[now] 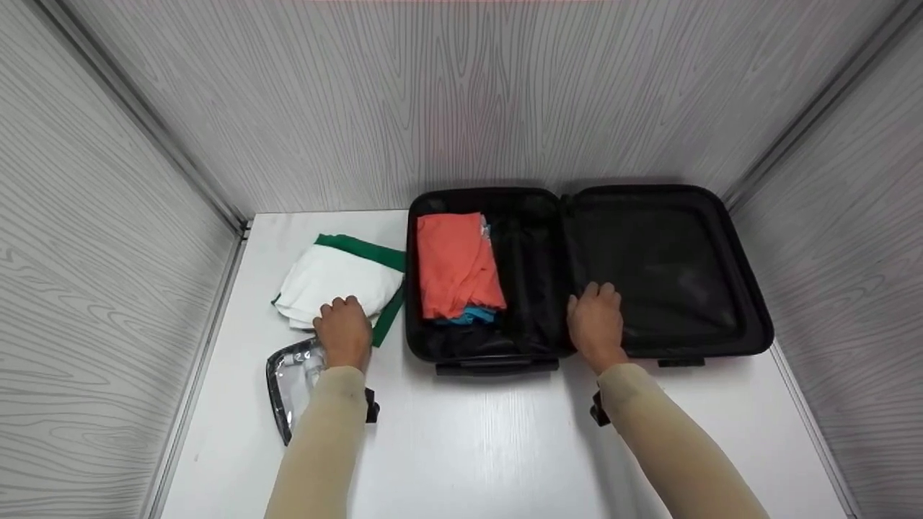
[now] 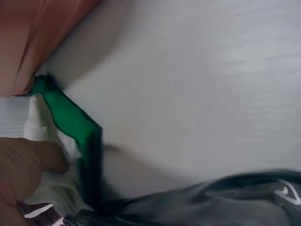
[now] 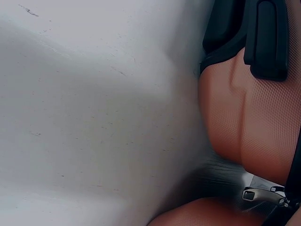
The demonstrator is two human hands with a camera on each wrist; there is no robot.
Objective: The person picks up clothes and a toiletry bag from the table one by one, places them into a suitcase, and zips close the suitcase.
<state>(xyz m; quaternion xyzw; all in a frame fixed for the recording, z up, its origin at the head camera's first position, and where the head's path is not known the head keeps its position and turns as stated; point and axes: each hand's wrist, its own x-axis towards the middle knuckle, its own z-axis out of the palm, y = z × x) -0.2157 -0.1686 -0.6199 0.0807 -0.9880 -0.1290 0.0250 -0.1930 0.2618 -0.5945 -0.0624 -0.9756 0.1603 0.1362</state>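
Note:
My left hand [image 1: 342, 330] is at the near edge of a folded white garment with green trim [image 1: 345, 277], left of the suitcase. In the left wrist view, its thumb lies over the white cloth [image 2: 35, 122] and the fingers sit below, pinching the edge. My right hand [image 1: 597, 324] rests loosely bent at the near side of the open suitcase [image 1: 497, 353], between its two halves; its fingertips are hidden. Only a sliver of that hand shows in the right wrist view, beside the zipper pull [image 3: 263, 195] and orange-brown shell [image 3: 263, 117].
Inside the suitcase's left half lies a folded coral garment [image 1: 458, 263] on blue cloth [image 1: 472, 315]. The black-lined right half [image 1: 656, 274] lies flat. A clear pouch with black trim [image 1: 277, 389] is partly under my left forearm. Grey panels [image 1: 476, 94] enclose the white table [image 1: 469, 447].

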